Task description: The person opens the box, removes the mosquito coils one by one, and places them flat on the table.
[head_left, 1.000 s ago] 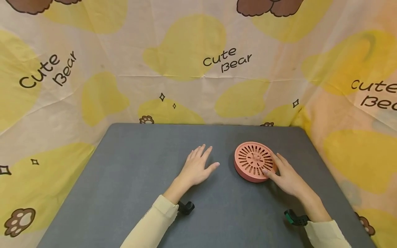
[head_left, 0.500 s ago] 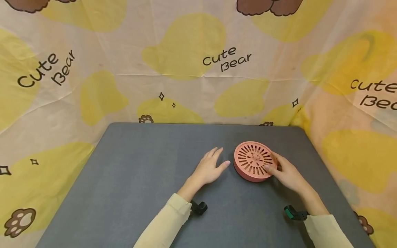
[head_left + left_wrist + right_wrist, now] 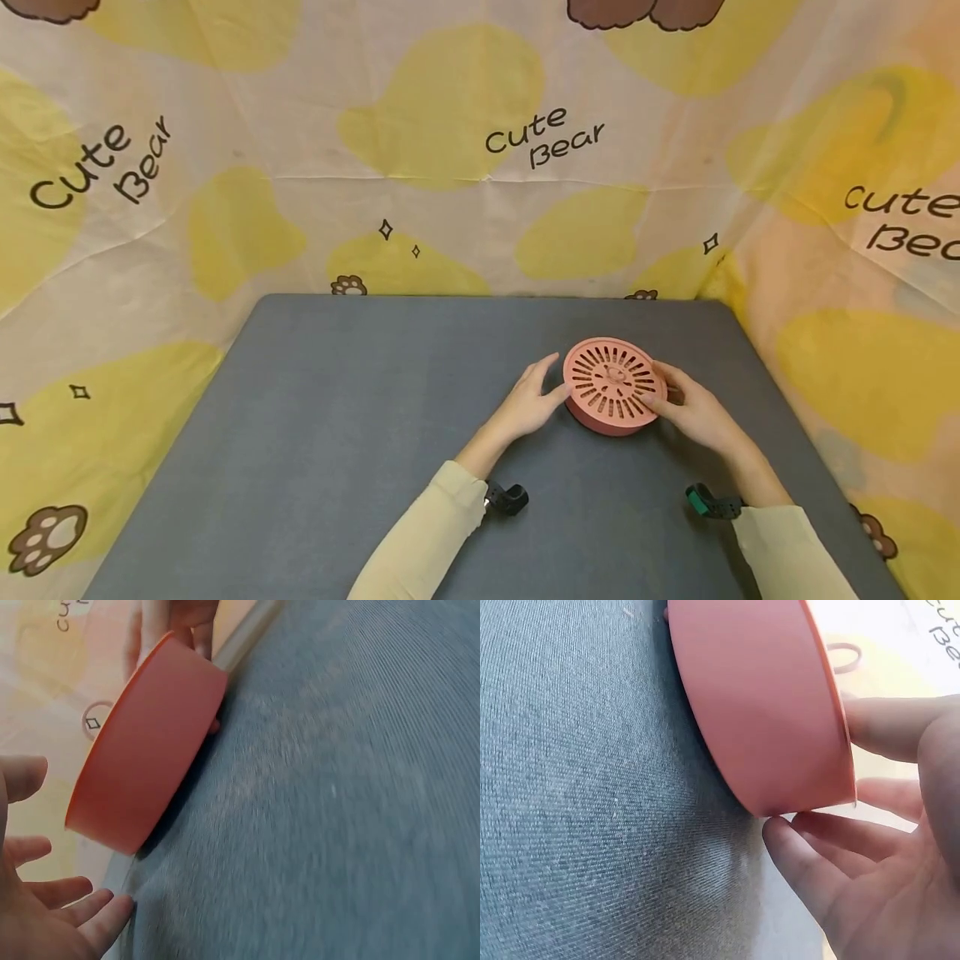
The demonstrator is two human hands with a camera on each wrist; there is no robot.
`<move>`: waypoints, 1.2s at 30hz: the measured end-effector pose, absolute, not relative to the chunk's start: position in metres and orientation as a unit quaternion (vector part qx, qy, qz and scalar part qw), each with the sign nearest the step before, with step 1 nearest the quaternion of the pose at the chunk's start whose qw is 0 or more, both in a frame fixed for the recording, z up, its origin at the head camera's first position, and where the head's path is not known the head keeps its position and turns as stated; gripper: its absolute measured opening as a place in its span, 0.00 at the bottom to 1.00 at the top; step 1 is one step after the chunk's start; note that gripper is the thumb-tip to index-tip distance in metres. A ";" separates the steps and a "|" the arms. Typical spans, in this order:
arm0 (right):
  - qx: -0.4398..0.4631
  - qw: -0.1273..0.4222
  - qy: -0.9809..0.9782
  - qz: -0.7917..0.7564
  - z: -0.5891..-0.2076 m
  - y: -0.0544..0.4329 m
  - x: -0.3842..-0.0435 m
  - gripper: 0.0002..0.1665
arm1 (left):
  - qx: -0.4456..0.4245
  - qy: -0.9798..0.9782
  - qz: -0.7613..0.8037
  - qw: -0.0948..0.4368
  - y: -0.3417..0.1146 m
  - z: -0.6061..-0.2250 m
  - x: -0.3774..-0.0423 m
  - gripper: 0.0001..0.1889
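Observation:
A round pink mosquito coil holder (image 3: pixel 613 380) sits on the grey table, right of the middle in the head view. Radial slots cut through its lid, and a small ring (image 3: pixel 846 657) stands up from the top. My right hand (image 3: pixel 699 419) grips the holder's right side, thumb over the lid's rim and fingers down along the wall. On the opposite side is my left hand (image 3: pixel 527 406), fingers spread and loosely bent, thumb tip right at the rim. The left wrist view shows the holder's smooth side wall (image 3: pixel 150 742) beyond the left fingers.
A grey fabric-covered table (image 3: pixel 360 433) fills the lower scene. Behind and beside it hangs a cloth (image 3: pixel 435 108) with yellow patches, "Cute Bear" lettering and paw prints. Each wrist carries a black strap device (image 3: pixel 507 499).
My left hand has moved right, up to the holder's left side. The right fingers have closed in on its right edge. The holder stays in the same place.

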State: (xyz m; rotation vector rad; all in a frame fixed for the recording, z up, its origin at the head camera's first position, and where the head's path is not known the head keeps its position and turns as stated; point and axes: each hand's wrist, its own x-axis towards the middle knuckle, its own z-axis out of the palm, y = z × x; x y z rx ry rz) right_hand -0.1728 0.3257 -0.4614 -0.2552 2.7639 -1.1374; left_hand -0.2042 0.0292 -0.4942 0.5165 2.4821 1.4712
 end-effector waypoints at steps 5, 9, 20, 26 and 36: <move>-0.090 0.069 0.913 -0.391 -0.465 0.327 -0.174 0.47 | 0.179 0.824 0.525 0.112 0.040 -0.498 -0.207 0.34; -0.092 0.066 0.909 -0.402 -0.466 0.325 -0.175 0.46 | 0.187 0.823 0.527 0.103 0.046 -0.501 -0.208 0.32; -0.077 0.060 0.914 -0.393 -0.467 0.319 -0.180 0.45 | 0.166 0.824 0.535 0.090 0.045 -0.502 -0.206 0.29; -0.076 0.057 0.915 -0.392 -0.467 0.311 -0.185 0.45 | 0.165 0.831 0.525 0.085 0.038 -0.499 -0.207 0.30; -0.086 0.057 0.913 -0.394 -0.466 0.290 -0.194 0.43 | 0.161 0.837 0.517 0.080 0.019 -0.495 -0.208 0.30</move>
